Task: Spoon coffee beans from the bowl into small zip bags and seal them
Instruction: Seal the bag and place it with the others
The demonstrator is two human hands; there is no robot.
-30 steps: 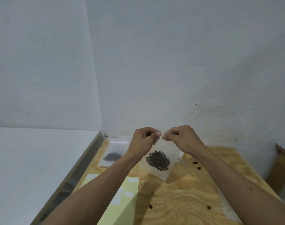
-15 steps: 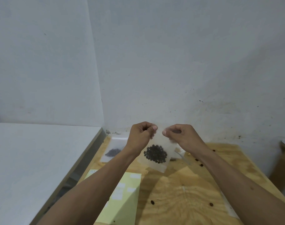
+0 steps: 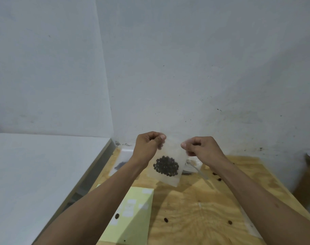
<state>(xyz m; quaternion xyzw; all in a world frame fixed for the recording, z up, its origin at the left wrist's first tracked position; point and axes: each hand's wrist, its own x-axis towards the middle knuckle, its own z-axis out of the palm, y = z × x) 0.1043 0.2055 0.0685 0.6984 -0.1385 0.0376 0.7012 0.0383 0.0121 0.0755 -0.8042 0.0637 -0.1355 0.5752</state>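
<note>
A small clear zip bag with a dark clump of coffee beans in its lower part hangs in the air above the wooden table. My left hand pinches the bag's top left corner. My right hand pinches its top right corner. A second bag with beans lies flat at the table's far left, partly behind my left forearm. The bowl and the spoon are out of sight.
A pale green sheet lies at the table's front left. Loose beans are scattered over the wood. A white surface stands to the left, and the grey wall rises right behind the table. Clear plastic pieces lie behind the held bag.
My two hands have drawn apart along the bag's top edge, left going left and right going right. The bag still hangs between them.
</note>
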